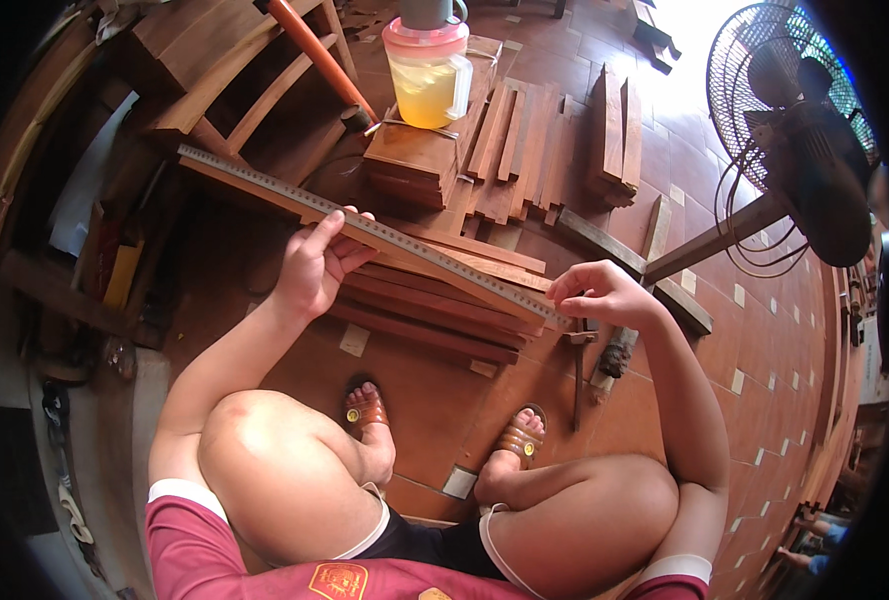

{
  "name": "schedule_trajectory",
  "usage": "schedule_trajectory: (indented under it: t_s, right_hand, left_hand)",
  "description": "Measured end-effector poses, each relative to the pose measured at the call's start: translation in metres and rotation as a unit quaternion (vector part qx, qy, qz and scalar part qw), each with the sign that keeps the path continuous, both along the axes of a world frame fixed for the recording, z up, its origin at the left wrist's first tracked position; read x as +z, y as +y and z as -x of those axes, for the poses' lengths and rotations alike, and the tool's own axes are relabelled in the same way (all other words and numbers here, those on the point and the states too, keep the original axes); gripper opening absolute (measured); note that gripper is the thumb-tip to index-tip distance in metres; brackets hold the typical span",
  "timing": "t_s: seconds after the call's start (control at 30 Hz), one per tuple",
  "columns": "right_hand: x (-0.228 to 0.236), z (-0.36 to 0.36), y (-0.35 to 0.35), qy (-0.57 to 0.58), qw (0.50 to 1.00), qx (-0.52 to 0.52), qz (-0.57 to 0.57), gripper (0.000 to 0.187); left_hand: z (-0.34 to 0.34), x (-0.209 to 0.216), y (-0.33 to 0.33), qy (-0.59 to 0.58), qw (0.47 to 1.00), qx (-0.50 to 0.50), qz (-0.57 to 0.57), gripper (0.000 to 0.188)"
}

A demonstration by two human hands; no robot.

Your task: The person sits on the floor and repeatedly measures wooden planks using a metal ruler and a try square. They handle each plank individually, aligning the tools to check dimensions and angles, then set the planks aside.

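Note:
A long metal ruler (426, 252) with printed marks lies along a narrow wooden strip (254, 193), running from the upper left down to the right in front of my knees. My left hand (319, 262) grips the two near their middle, thumb on top and fingers around the far side. At the near right end, my right hand (609, 295) pinches the ruler's tip between bent fingers and thumb. Under and behind the strip lie several reddish boards (434, 315), partly hidden by it. A hammer (578, 375) is on the floor just below my right hand.
Beyond the strip, a jug of yellow drink (424, 85) stands on a wooden block (409, 165), beside stacked wood pieces (524, 150). A fan (799, 130) stands at the right on wooden legs. Wooden furniture frames (234, 75) and an orange pole (319, 55) crowd the far left.

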State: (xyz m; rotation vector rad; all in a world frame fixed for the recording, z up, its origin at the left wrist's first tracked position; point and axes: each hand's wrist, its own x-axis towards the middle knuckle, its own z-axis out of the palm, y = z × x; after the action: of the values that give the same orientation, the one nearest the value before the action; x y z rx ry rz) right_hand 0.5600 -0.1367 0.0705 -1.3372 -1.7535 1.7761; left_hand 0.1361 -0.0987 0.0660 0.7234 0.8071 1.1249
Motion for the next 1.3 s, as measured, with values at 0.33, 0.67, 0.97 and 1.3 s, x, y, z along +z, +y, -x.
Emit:
schedule_trajectory:
  t_s: [0.33,0.67,0.97,1.3]
  right_hand:
    - [-0.01,0.002,-0.001,-0.005,0.999,0.041,0.006,0.029]
    - [-0.009,0.009,-0.003,-0.023,0.998,0.051,0.012,0.023]
    - [-0.014,0.009,-0.003,-0.021,0.999,0.048,-0.009,0.03]
    - [-0.017,0.013,-0.005,-0.021,0.998,0.055,-0.007,0.025]
  left_hand:
    - [-0.01,0.001,-0.005,0.009,1.0,-0.009,0.008,0.021]
    - [-0.01,0.003,-0.006,0.023,1.0,-0.005,0.012,0.023]
    - [-0.009,0.002,-0.005,0.021,1.0,-0.001,0.013,0.022]
    - [-0.007,-0.004,-0.004,0.029,0.999,0.004,0.019,0.023]
